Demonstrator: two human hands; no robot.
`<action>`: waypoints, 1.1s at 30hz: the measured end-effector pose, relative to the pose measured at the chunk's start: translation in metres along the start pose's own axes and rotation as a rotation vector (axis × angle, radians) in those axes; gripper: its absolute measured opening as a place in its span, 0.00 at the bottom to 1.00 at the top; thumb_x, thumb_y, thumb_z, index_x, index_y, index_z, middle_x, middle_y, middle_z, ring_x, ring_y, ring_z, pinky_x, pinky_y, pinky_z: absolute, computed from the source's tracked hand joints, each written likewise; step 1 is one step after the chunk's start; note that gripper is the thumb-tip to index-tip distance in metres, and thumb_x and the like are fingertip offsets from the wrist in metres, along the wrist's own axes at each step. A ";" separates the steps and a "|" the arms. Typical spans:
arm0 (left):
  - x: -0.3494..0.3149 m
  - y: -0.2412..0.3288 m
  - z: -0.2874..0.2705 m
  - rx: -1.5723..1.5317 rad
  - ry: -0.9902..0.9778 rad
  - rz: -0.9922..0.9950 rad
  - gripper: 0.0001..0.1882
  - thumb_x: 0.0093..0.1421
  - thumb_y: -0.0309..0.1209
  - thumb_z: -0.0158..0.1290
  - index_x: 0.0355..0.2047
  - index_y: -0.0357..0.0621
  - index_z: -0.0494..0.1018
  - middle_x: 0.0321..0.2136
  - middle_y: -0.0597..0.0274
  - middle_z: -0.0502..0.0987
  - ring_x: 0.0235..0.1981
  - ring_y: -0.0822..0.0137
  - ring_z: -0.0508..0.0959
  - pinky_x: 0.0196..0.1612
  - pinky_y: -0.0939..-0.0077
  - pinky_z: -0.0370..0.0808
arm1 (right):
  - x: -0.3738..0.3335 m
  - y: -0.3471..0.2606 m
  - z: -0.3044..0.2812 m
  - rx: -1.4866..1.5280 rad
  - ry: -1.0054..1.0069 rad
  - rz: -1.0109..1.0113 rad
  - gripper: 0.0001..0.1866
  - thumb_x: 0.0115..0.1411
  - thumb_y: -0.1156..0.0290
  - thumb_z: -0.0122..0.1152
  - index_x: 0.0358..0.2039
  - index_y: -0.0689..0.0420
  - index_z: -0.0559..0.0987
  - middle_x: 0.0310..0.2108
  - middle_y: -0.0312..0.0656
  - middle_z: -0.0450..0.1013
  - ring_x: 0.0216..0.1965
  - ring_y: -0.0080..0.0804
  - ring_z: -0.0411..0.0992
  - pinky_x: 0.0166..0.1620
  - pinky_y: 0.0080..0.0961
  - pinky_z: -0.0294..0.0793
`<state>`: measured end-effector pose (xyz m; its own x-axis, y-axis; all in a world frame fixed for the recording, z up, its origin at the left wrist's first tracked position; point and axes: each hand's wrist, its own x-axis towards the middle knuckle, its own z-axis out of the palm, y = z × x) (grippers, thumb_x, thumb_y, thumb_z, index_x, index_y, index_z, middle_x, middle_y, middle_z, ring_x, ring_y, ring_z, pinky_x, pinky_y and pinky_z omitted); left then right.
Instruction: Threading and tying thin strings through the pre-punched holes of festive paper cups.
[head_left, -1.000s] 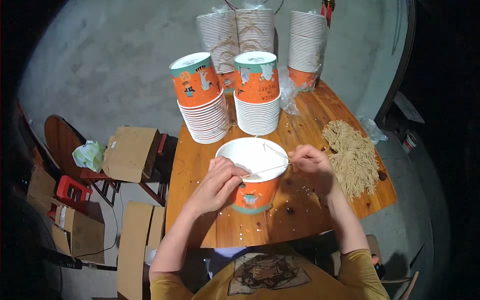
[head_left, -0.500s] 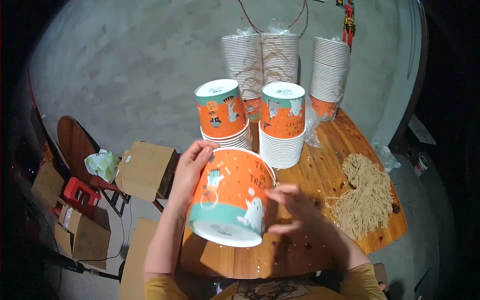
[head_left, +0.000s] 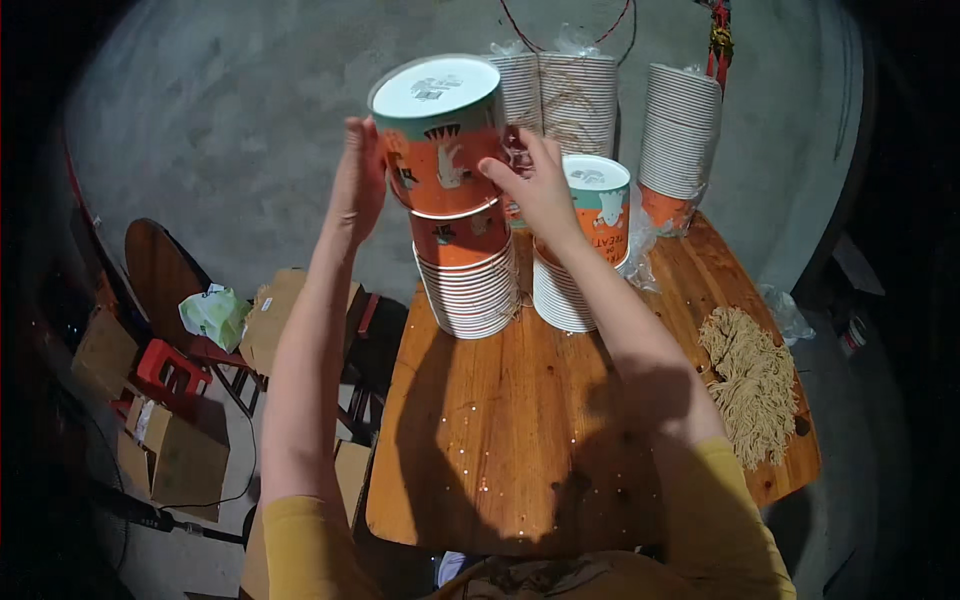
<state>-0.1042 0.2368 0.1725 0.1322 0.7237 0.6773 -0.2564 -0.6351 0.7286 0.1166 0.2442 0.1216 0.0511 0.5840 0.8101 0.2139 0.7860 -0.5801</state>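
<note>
Now that the tub (head_left: 450,170) is upended over the stack (head_left: 468,300), we are adding it, left hand (head_left: 358,182) and right hand (head_left: 543,190) fingers clamping its sides.

Bucket (head_left: 437,165) over top of left stack (head_left: 466,298), between left hand (head_left: 358,182) and right hand (head_left: 537,188). Right stack (head_left: 566,298) just right of left stack, both on far half of table (head_left: 520,440). Behind them, toward far end: pair of stacks (head_left: 566,100); single stack (head_left: 680,130) farther right. String bundle (head_left: 752,390) on table's right side, nearer than right stack. Wall (head_left: 280,120) beyond table. Left of table: carton (head_left: 276,318), plastic bag (head_left: 215,320) at its left, stool (head_left: 172,370) farther left and nearer, open box (head_left: 185,460) nearer still.
</note>
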 end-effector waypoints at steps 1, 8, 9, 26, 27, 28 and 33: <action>-0.001 -0.012 -0.005 0.061 0.019 -0.004 0.42 0.58 0.63 0.45 0.60 0.43 0.57 0.58 0.57 0.62 0.61 0.64 0.57 0.64 0.65 0.50 | 0.001 0.007 0.011 0.052 -0.006 0.050 0.34 0.52 0.56 0.65 0.52 0.66 0.67 0.45 0.50 0.63 0.47 0.42 0.65 0.51 0.32 0.66; -0.036 -0.055 -0.001 0.385 0.125 -0.063 0.45 0.59 0.50 0.54 0.66 0.45 0.42 0.62 0.56 0.56 0.62 0.62 0.57 0.62 0.67 0.55 | -0.049 0.046 0.018 0.000 -0.173 0.262 0.32 0.56 0.60 0.62 0.56 0.66 0.65 0.49 0.48 0.62 0.43 0.34 0.71 0.47 0.26 0.71; -0.037 -0.058 -0.002 0.362 0.129 -0.050 0.44 0.60 0.49 0.53 0.66 0.45 0.43 0.61 0.56 0.56 0.62 0.63 0.58 0.62 0.68 0.55 | -0.054 0.049 0.019 -0.020 -0.158 0.230 0.33 0.56 0.60 0.62 0.56 0.66 0.65 0.50 0.49 0.62 0.44 0.35 0.71 0.47 0.26 0.71; -0.096 -0.126 -0.033 0.462 0.079 -0.208 0.36 0.64 0.39 0.49 0.66 0.44 0.45 0.62 0.54 0.57 0.61 0.64 0.60 0.61 0.70 0.58 | -0.104 0.030 -0.005 -0.294 -0.386 0.299 0.34 0.55 0.60 0.57 0.60 0.60 0.61 0.56 0.51 0.62 0.56 0.45 0.64 0.57 0.32 0.64; -0.104 -0.121 -0.040 0.474 0.054 -0.221 0.36 0.64 0.38 0.49 0.66 0.44 0.45 0.62 0.53 0.57 0.61 0.64 0.60 0.61 0.71 0.57 | -0.107 0.014 -0.014 -0.271 -0.437 0.277 0.32 0.56 0.61 0.56 0.59 0.59 0.63 0.55 0.51 0.64 0.55 0.44 0.65 0.56 0.32 0.65; -0.115 -0.117 -0.043 0.508 0.054 -0.294 0.33 0.64 0.37 0.48 0.65 0.44 0.48 0.62 0.53 0.56 0.61 0.64 0.60 0.61 0.70 0.57 | -0.113 0.007 -0.026 -0.248 -0.488 0.256 0.29 0.56 0.62 0.55 0.58 0.58 0.64 0.53 0.50 0.66 0.54 0.44 0.67 0.55 0.32 0.66; -0.192 -0.104 -0.076 0.656 0.025 -0.515 0.26 0.64 0.34 0.48 0.60 0.38 0.58 0.61 0.53 0.60 0.61 0.64 0.61 0.60 0.71 0.59 | -0.171 0.013 -0.136 -0.446 -0.493 0.094 0.15 0.59 0.64 0.52 0.43 0.58 0.77 0.40 0.46 0.75 0.43 0.42 0.73 0.48 0.33 0.71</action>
<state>-0.1759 0.1848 -0.0413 0.0574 0.9675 0.2465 0.4407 -0.2461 0.8633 0.2432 0.1269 -0.0134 -0.3397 0.7538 0.5624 0.6188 0.6295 -0.4699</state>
